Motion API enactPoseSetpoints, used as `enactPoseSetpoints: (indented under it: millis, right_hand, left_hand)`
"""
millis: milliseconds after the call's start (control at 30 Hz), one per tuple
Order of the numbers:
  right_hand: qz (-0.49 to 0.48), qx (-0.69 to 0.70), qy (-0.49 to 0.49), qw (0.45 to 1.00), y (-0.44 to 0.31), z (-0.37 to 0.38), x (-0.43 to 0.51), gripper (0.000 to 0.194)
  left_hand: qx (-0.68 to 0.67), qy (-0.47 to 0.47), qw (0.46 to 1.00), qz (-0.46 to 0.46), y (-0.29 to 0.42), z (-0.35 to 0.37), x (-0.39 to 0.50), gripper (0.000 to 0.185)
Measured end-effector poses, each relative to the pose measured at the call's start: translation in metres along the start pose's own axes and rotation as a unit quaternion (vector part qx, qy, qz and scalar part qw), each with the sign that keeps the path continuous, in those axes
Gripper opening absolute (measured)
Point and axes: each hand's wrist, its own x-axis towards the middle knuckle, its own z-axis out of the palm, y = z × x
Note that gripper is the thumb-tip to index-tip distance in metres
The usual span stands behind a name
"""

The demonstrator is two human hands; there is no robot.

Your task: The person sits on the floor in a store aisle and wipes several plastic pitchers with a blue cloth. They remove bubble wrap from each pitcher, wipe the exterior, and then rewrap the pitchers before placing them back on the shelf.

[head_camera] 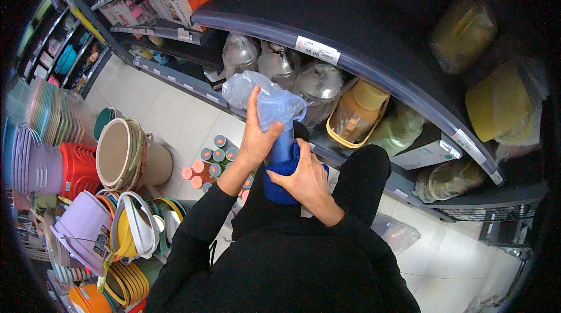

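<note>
A blue plastic bottle or jug (280,152) stands tilted over my lap, its paler upper part inside a clear plastic bag (250,87). My left hand (258,140) holds the bagged upper part, thumb and index finger apart around it. Lower down, my right hand (302,177) grips the dark blue body. A ring-like handle shows at the upper right of the bottle. Past it, on the shelf, are several bagged metal-topped jugs (319,81) and a yellow-orange bottle with a strap (360,109).
A shelf edge (372,70) with price tags curves across above my hands. Nested buckets (115,148) and basins (125,284) are stacked on the left. Several coloured cylinders (219,155) stand on the tiled floor. Bubble wrap (396,232) lies at the right. A white box (427,153) is on the lower shelf.
</note>
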Motion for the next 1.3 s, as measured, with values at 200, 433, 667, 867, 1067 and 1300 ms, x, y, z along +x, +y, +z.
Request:
enactPoseSetpoints:
  millis: [200, 433, 667, 867, 1067, 1300]
  right_hand:
    - [-0.106, 0.155, 0.037, 0.981, 0.029, -0.015, 0.001, 0.057]
    - [-0.229, 0.160, 0.064, 0.958, 0.031, -0.049, 0.030, 0.049]
    - [-0.234, 0.093, 0.161, 0.954, 0.051, -0.026, 0.031, 0.024]
    - [-0.195, 0.097, 0.259, 0.941, 0.069, 0.002, 0.026, 0.025]
    - [-0.277, 0.115, 0.190, 0.935, 0.066, 0.034, 0.006, 0.027]
    - [-0.289, 0.107, -0.009, 0.951, 0.080, 0.033, -0.011, 0.030]
  left_hand:
    - [-0.158, -0.018, 0.983, -0.088, 0.033, -0.006, -0.014, 0.096]
    - [-0.153, -0.027, 0.981, -0.116, -0.006, 0.001, -0.053, 0.091]
    - [-0.105, -0.063, 0.983, -0.137, -0.024, 0.007, -0.067, 0.090]
    - [0.039, -0.058, 0.992, -0.100, -0.031, 0.003, -0.083, 0.073]
    - [0.065, 0.001, 0.997, -0.042, -0.032, -0.007, -0.084, 0.104]
    - [-0.025, 0.056, 0.991, -0.115, -0.029, -0.009, -0.099, 0.092]
